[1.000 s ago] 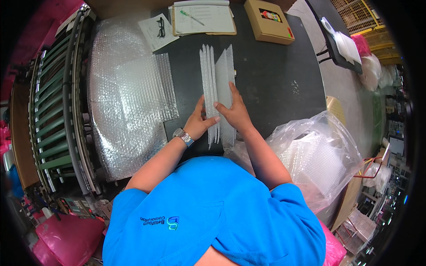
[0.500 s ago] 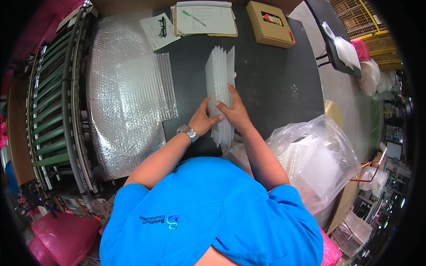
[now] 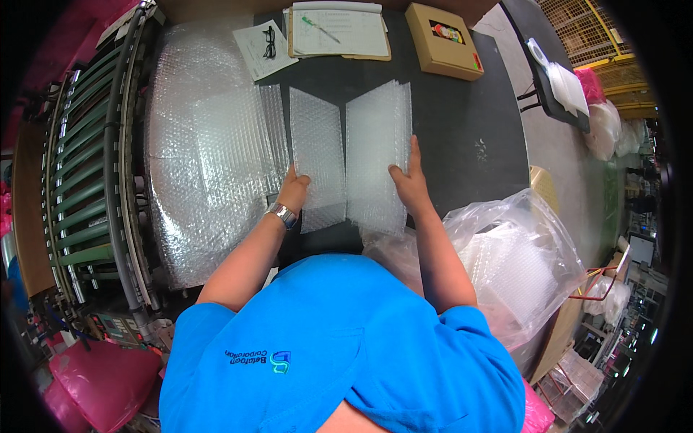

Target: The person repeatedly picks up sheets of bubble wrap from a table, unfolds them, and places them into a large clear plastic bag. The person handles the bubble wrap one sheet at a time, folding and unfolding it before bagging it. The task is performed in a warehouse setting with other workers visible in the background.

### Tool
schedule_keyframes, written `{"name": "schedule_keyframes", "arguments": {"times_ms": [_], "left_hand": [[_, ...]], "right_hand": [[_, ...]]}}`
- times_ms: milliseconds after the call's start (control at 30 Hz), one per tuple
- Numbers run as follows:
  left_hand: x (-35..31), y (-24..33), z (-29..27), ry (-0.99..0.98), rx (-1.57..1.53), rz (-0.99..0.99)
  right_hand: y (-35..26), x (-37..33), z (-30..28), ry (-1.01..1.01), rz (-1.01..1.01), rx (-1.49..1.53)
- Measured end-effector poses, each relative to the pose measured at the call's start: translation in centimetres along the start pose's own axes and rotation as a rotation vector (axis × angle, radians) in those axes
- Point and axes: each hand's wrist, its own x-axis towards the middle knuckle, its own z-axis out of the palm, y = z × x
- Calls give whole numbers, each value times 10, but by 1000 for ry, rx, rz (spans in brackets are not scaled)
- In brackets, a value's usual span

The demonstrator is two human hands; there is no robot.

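My left hand [image 3: 293,191] grips the outer edge of a bubble wrap sheet [image 3: 317,148], thumb on its face. The sheet stands tilted over the dark table [image 3: 462,137]. My right hand [image 3: 411,186] is closed round the outer edge of a stack of bubble wrap sheets [image 3: 374,151], its thumb in front and fingers behind. A narrow gap parts the two, making a V shape. Left of them lies a large pile of bubble wrap [image 3: 209,166], with a few smaller pieces [image 3: 273,137] along its right side.
A clear plastic bag [image 3: 559,231] with white bubble wrap inside sits at the near right. Along the far edge are eyeglasses [image 3: 269,42] on paper, a clipboard [image 3: 339,32] with a pen, and a cardboard box [image 3: 444,58]. A roller conveyor [image 3: 83,187] runs at left.
My hands have moved apart. The bundle they held together is now split, one sheet going left with my left hand and the stack going right with my right.
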Motion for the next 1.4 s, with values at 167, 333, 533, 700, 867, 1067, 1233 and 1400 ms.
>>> {"name": "schedule_keyframes", "arguments": {"times_ms": [167, 333, 533, 700, 867, 1067, 1233, 1400], "left_hand": [[-38, 36, 40, -374, 304, -59], [-39, 0, 51, -501, 704, 380], [-50, 33, 9, 123, 374, 245], [-79, 70, -4, -172, 252, 210], [-83, 62, -3, -185, 245, 409], [-111, 45, 13, -296, 230, 391], [-127, 20, 14, -381, 181, 77], [-140, -14, 20, -324, 371, -17]], "right_hand": [[-24, -5, 28, -92, 53, 143], [-42, -9, 31, -100, -15, 73], [-54, -34, -5, -228, 104, 1036], [-60, -44, -4, -282, 162, 949], [-79, -69, -11, -273, 232, 876], [-61, -115, -22, -50, 136, 785], [-52, -134, -107, 343, -28, 802], [-30, -151, -215, 546, -307, 1021]]}}
